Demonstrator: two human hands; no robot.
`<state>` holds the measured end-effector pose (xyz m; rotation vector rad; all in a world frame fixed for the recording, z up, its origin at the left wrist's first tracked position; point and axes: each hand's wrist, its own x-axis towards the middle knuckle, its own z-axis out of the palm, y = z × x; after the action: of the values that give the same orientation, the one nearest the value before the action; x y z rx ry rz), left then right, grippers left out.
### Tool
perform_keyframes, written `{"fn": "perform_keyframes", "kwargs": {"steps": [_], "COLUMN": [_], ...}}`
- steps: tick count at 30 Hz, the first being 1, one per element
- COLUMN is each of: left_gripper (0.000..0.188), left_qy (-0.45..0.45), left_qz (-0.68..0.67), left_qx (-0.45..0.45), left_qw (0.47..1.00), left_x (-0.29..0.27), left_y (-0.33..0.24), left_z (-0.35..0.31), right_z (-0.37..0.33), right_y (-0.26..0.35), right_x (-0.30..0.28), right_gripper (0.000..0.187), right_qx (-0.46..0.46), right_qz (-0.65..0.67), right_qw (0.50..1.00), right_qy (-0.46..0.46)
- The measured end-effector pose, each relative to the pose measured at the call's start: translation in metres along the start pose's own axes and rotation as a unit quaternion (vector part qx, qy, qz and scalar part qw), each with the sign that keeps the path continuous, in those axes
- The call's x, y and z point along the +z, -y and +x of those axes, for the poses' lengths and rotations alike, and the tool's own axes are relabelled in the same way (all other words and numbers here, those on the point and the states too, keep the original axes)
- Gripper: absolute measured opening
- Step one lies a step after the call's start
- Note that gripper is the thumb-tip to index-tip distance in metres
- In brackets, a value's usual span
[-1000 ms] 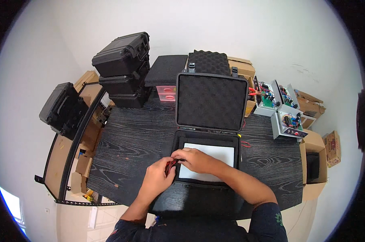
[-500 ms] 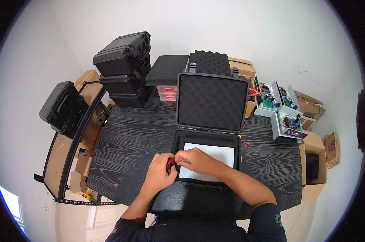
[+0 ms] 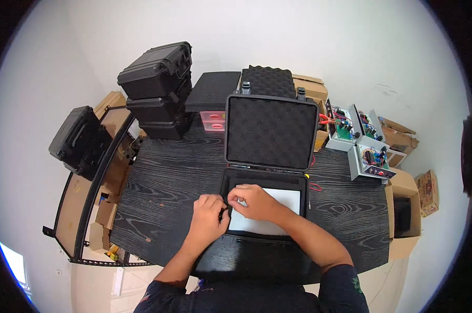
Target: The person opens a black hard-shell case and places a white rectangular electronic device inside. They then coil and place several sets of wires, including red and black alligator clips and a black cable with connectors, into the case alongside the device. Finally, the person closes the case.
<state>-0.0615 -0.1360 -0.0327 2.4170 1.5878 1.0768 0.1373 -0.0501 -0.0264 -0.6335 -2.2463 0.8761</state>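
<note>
An open black hard case [image 3: 223, 185] lies on the table, its lid lined with dark egg-crate foam [image 3: 271, 130]. A white flat panel [image 3: 288, 199] sits in the foam of its base. My left hand [image 3: 209, 215] is curled at the case's left edge; its fingertips and anything in them are hidden. Beside it, my right hand [image 3: 249, 202] hovers over the panel's left part with thumb and fingers pinched together. Whatever that pinch holds is too small to make out.
Black cases [image 3: 155, 88] are stacked at the back left. Grey open housings with circuit boards [image 3: 372, 161] stand at the right, near a cardboard box [image 3: 405, 240]. Behind the lid are foam sheets [image 3: 270, 81] and red-handled pliers [image 3: 326, 119]. A red cable [image 3: 315, 187] lies right of the case.
The dark red wire seen between my hands is now out of sight. My right hand has lifted slightly away from my left, and the left has turned a little over the case edge.
</note>
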Motion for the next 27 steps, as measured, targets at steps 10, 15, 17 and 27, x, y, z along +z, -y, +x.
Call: {"fn": "perform_keyframes", "kwargs": {"steps": [10, 15, 17, 27], "left_gripper": [0.017, 0.014, 0.015, 0.013], "left_qy": [0.026, 0.063, 0.056, -0.027], "left_qz": [0.088, 0.107, 0.131, 0.019], "left_qx": [-0.015, -0.037, -0.032, -0.028], "left_qw": [0.996, 0.992, 0.989, 0.999], "left_x": [0.006, 0.003, 0.007, -0.001], "left_y": [-0.006, -0.006, -0.007, 0.005], "left_z": [0.009, 0.001, 0.006, 0.009], "right_z": [-0.001, 0.002, 0.001, -0.001], "right_y": [-0.011, -0.018, -0.017, -0.018], "right_x": [0.002, 0.002, -0.002, -0.009], "right_gripper": [0.012, 0.013, 0.012, 0.011], "right_qx": [-0.038, -0.036, -0.026, -0.021], "right_qz": [0.042, 0.003, -0.008, -0.032], "right_qw": [0.998, 0.999, 0.999, 0.999], "right_qy": [-0.028, -0.018, -0.017, -0.031]}}
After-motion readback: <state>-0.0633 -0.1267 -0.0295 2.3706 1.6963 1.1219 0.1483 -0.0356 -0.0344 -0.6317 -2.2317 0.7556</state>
